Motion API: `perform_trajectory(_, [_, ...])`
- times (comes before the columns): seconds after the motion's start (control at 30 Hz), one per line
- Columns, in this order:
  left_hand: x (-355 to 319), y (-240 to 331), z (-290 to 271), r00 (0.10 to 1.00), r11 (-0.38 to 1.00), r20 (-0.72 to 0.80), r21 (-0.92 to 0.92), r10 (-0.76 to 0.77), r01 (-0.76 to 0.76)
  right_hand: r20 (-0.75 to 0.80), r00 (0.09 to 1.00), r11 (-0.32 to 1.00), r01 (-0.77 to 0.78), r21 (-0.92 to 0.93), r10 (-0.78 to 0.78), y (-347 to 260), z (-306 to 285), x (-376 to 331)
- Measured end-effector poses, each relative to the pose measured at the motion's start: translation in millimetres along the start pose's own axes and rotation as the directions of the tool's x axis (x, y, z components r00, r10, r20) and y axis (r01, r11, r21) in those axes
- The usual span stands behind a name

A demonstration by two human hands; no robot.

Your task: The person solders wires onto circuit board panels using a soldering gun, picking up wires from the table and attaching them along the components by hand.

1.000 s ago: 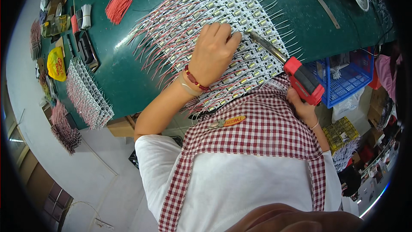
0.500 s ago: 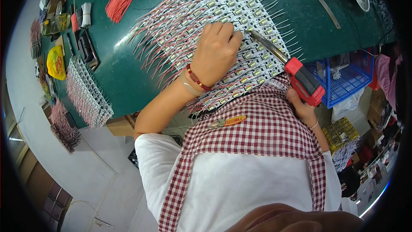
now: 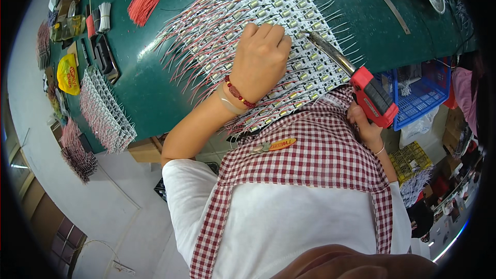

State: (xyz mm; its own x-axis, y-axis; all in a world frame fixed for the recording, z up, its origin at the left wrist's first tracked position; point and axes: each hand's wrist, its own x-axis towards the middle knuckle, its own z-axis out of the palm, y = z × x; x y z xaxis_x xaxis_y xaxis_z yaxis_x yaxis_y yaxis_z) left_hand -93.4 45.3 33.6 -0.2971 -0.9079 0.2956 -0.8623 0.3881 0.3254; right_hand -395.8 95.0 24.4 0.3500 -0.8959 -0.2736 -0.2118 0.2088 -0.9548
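A wide mat of small white modules joined by red and white wires (image 3: 243,26) lies across the green table (image 3: 139,93). My left hand (image 3: 261,59) rests palm down on it, fingers together, pressing the rows flat; a red bead bracelet circles the wrist. My right hand (image 3: 368,130) grips the red handle of a soldering gun (image 3: 373,97). The gun's long metal tip (image 3: 323,45) touches the modules just right of my left hand's fingers. I wear a red checked apron.
A second wired mat (image 3: 106,116) hangs at the table's left edge, another (image 3: 77,152) below it. Red wire bundle (image 3: 142,4), white wire bundle (image 3: 105,16), yellow packet (image 3: 68,75) and a black tool (image 3: 106,57) lie at left. Blue basket (image 3: 421,95) at right.
My left hand has shifted slightly along the mat. The soldering gun's tip has stayed at the modules beside the fingers.
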Motion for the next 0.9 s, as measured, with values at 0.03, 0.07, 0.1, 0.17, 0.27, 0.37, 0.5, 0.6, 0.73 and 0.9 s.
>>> perform_trajectory(0.03, [0.4,0.0,-0.5,1.000,1.000,0.008,0.013,0.008,-0.008,-0.015,1.000,1.000,-0.013,0.000,0.013,-0.4,1.1,-0.4])
perform_trajectory(0.07, [0.8,-0.1,-1.1,1.000,1.000,0.016,0.026,0.015,-0.015,-0.030,0.999,1.000,-0.026,0.000,0.026,-1.0,2.3,-0.9])
perform_trajectory(0.1, [1.3,-0.2,-1.7,1.000,1.000,0.017,0.026,0.016,-0.017,-0.031,0.999,1.000,-0.027,0.002,0.027,-1.6,3.5,-0.4])
perform_trajectory(0.17, [2.4,-0.8,-3.5,0.999,0.998,0.013,0.043,0.047,-0.048,-0.036,0.999,0.998,0.035,-0.044,-0.036,-3.5,4.6,1.8])
perform_trajectory(0.27, [4.1,0.3,-14.0,0.998,0.997,-0.043,0.059,0.048,-0.045,-0.005,1.000,1.000,-0.004,-0.006,0.003,-4.9,1.1,0.1])
perform_trajectory(0.37, [2.2,5.6,-17.4,0.993,0.998,-0.100,0.013,0.068,-0.067,-0.001,0.999,0.997,-0.032,0.073,0.032,-7.3,-0.9,-0.5])
perform_trajectory(0.5, [-8.3,6.2,-0.5,0.998,0.998,-0.039,-0.052,0.040,-0.042,-0.029,1.000,1.000,0.008,-0.008,-0.009,6.0,-5.3,-8.1])
perform_trajectory(0.6, [-11.5,6.9,6.4,0.999,0.997,-0.044,-0.076,-0.003,0.000,0.012,0.999,0.989,0.034,-0.142,-0.033,12.2,-9.7,-14.1])
perform_trajectory(0.73, [-11.6,7.3,8.0,0.998,0.994,-0.057,-0.112,-0.005,-0.001,0.022,0.998,0.994,-0.048,-0.096,0.050,10.9,-9.8,-17.3])
perform_trajectory(0.9, [-11.2,9.1,8.0,0.999,0.993,-0.052,-0.116,-0.007,0.001,0.046,0.995,0.995,-0.090,-0.050,0.092,8.5,-10.9,-15.8])
